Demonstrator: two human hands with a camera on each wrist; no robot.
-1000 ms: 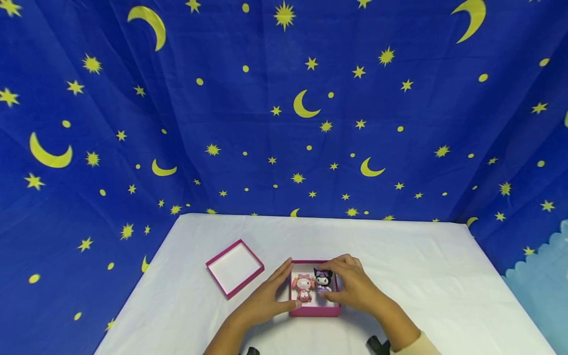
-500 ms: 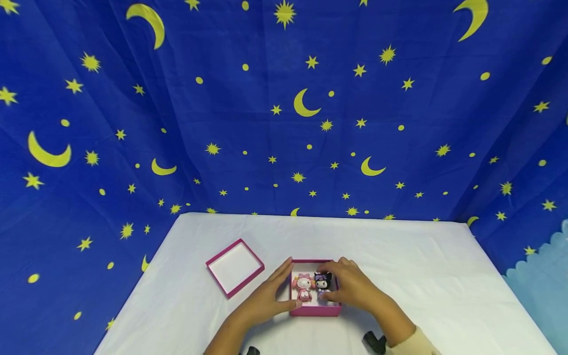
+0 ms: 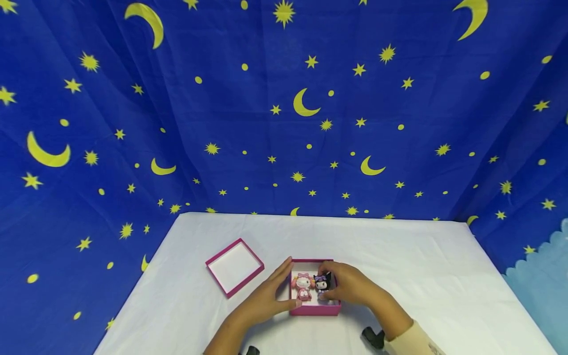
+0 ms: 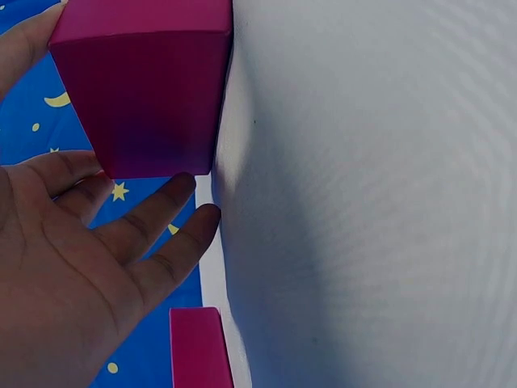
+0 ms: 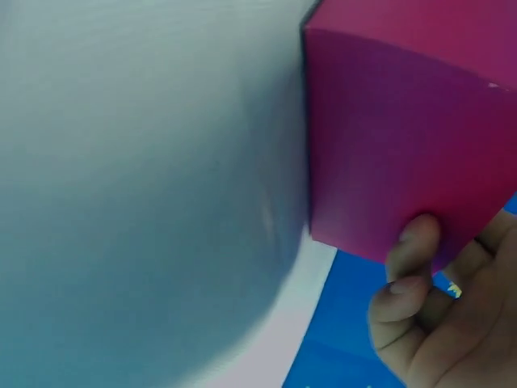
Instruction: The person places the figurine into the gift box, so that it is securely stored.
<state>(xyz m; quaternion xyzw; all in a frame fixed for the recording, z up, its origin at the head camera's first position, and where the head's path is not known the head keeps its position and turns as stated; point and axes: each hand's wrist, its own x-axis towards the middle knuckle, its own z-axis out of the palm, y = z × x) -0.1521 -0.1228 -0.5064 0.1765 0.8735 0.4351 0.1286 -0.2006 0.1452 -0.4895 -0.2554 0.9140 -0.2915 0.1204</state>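
A magenta box (image 3: 315,310) with a white inside stands on the table and holds two figurines side by side. One is a pink figurine (image 3: 303,287) with a bow, on the left; the other is a black-and-purple figurine (image 3: 321,283) on the right. My left hand (image 3: 264,298) grips the box's left side, thumb over the front edge and fingers at the back corner. Reaching over the right wall, my right hand (image 3: 352,285) holds the black-and-purple figurine between thumb and fingers, partly hiding it. Both wrist views show the box's outer walls, not the figurines.
A magenta lid (image 3: 235,268) lies with its white inside up, left of the box. White cloth (image 3: 399,256) covers the table. Behind it hangs a blue curtain (image 3: 266,128) with yellow moons and stars. Black wrist devices (image 3: 372,338) show at the bottom.
The black-and-purple figurine has sunk slightly lower and a little left in the box with my right hand. My left hand and the lid have kept their places.
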